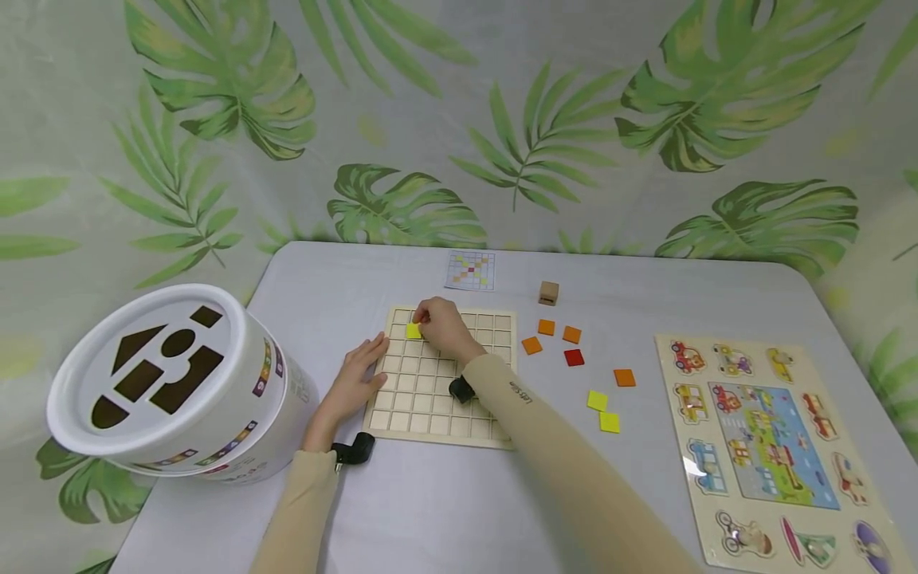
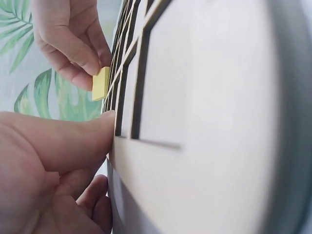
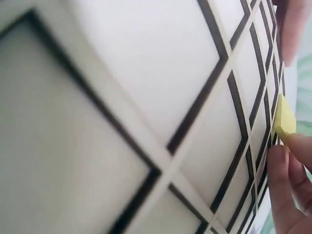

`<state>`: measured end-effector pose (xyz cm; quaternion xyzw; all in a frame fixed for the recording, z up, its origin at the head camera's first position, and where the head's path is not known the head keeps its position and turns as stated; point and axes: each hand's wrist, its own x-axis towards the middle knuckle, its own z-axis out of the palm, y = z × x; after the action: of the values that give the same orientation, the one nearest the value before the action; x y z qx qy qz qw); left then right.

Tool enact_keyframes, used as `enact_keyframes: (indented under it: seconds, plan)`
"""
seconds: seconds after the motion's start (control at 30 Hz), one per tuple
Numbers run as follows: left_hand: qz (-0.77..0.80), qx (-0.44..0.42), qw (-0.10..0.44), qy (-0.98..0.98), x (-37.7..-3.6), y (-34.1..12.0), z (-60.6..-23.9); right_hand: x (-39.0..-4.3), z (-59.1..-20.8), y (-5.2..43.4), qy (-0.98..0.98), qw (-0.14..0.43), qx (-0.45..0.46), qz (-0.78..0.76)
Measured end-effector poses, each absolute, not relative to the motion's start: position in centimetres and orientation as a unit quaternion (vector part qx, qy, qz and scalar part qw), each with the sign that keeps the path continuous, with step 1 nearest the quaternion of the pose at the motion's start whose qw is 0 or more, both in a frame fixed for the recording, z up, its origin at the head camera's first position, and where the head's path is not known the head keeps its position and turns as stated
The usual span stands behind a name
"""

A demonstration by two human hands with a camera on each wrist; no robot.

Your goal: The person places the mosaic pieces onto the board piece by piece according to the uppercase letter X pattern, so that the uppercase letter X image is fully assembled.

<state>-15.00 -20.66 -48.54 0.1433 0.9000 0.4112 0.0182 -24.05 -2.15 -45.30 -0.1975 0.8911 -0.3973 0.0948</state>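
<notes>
Pinched between the thumb and fingers of the right hand (image 1: 443,327), a yellow tile (image 1: 413,331) stood over the far-left squares of the grid board (image 1: 402,402); whether any edge had entered a square could not be told. The left hand (image 1: 355,375) lay with fingers loosely extended, its thumb and fingertips at the board's left edge. The likeliest fault was judged to be a tile catching on a raised rib and settling askew, caused by a slanted release. Light support from the left hand might have let the board slide. The black wrist camera (image 1: 462,389), low beneath the right forearm, could have knocked the board, and a sweeping sleeve could have scattered the orange tile (image 1: 531,345) right of that hand.
</notes>
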Motion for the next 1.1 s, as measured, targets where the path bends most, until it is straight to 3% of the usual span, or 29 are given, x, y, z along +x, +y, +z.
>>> enact_keyframes:
  seconds: [0.3, 0.5, 0.77, 0.9, 1.1]
  plan:
    - [0.410, 0.141, 0.032, 0.900, -14.9, -20.4, -48.2, -23.8, -45.2, -2.1, 0.925, 0.093, -0.239, -0.282]
    - [0.416, 0.140, 0.034, 0.898, -14.9, -20.2, -48.2, -23.5, -44.8, -0.3, 0.912, 0.099, -0.242, -0.315]
    - [0.410, 0.138, 0.034, 0.901, -14.5, -20.3, -48.5, -23.3, -44.0, 8.6, 0.879, 0.088, -0.200, -0.424]
    - [0.407, 0.139, 0.033, 0.902, -14.4, -20.5, -48.4, -23.0, -44.5, 13.9, 0.898, 0.067, -0.157, -0.407]
    - [0.406, 0.147, 0.032, 0.902, -14.4, -20.6, -48.4, -22.6, -45.7, 18.2, 0.926, 0.083, -0.140, -0.342]
